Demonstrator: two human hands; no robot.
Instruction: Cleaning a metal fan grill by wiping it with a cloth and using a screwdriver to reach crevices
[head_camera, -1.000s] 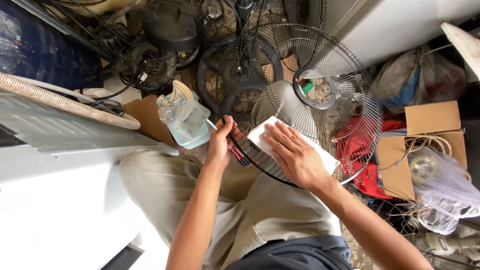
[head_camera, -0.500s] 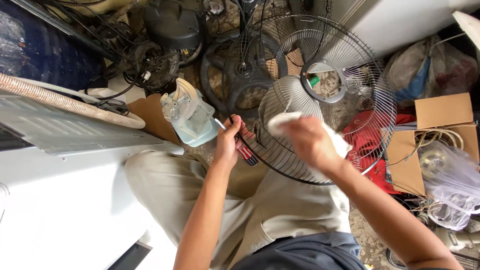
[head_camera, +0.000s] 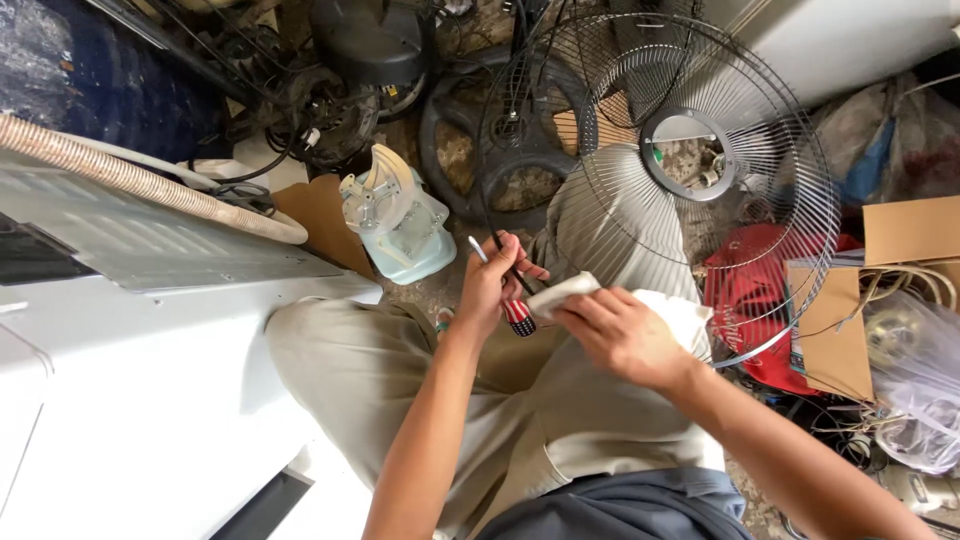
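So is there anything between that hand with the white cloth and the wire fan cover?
Nothing visible is in the way. The right hand presses the white cloth straight onto the wire fan cover lying over the lap. The left hand grips the rim beside it, holding a screwdriver clear of the cloth.

Both forearms are bare and rise from the bottom edge toward the middle of the frame. The left arm runs up steeply from the lower centre, wrist nearly straight, and the left hand (head_camera: 492, 285) sits just left of centre with its fingers (head_camera: 528, 270) curled closed in a grip, knuckles turned to the right. The right arm comes in from the lower right corner on a slant. The right hand (head_camera: 622, 335) lies palm down at the centre, fingers bent and pinched together, their tips pointing left, close beside the left hand.
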